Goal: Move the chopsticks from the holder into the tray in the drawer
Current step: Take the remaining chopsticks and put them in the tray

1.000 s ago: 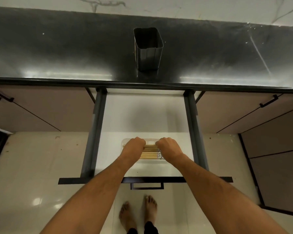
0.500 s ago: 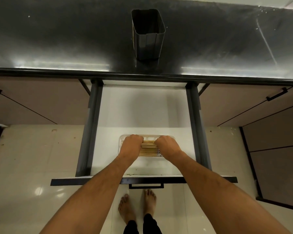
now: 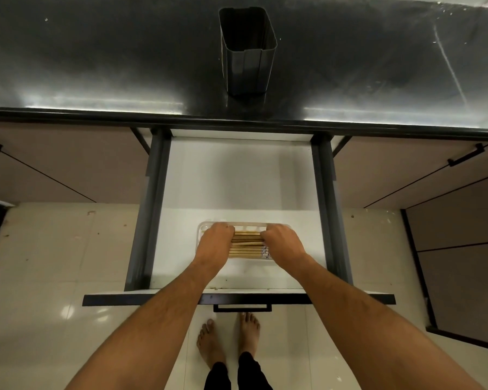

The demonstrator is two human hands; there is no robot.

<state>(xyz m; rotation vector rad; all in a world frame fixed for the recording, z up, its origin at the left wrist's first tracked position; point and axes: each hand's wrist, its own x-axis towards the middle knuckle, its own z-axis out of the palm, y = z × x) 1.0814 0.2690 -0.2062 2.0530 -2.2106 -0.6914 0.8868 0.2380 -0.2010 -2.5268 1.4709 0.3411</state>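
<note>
Here our left hand (image 3: 215, 241) and right hand (image 3: 283, 241) curl over the chopsticks (image 3: 247, 244) in the tray (image 3: 202, 228); light, stiff, prone to rolling; best gripped at both ends.

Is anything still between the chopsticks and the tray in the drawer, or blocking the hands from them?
Nothing visible does. The chopsticks already lie flat in the clear tray in the open drawer, with the left hand and right hand resting on their ends. No chopsticks show in the holder on the counter.
</note>
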